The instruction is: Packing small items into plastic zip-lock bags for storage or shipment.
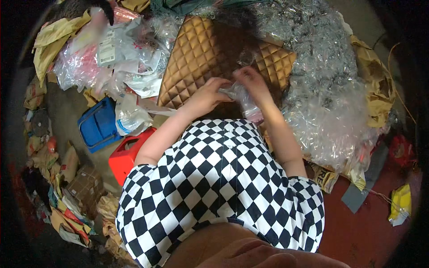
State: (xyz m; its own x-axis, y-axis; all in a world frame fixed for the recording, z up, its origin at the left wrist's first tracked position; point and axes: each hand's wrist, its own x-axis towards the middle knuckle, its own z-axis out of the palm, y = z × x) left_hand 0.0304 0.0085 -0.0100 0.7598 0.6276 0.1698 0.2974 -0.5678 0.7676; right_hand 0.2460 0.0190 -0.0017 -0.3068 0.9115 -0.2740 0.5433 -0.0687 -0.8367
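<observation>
A crumpled piece of clear plastic (243,97) stretches between my two hands, just in front of my checkered shirt. My left hand (209,94) is curled, with its thumb and fingertips at the plastic's left end. My right hand (254,85) is bent over the plastic from the other side; its fingertips are slightly blurred. Beneath both hands lies a brown quilted panel (192,53) with a diamond pattern, its middle dark and partly in shadow. Something pinkish (255,117) shows at the plastic's lower end, too small to name.
To the right spreads a large heap of clear, shiny plastic (328,98). Pink and white plastic packaging (89,62) is piled at the far left, beside a dark furry shape (76,9). A blue plastic stool (99,125) and a red one (127,156) stand near my left arm.
</observation>
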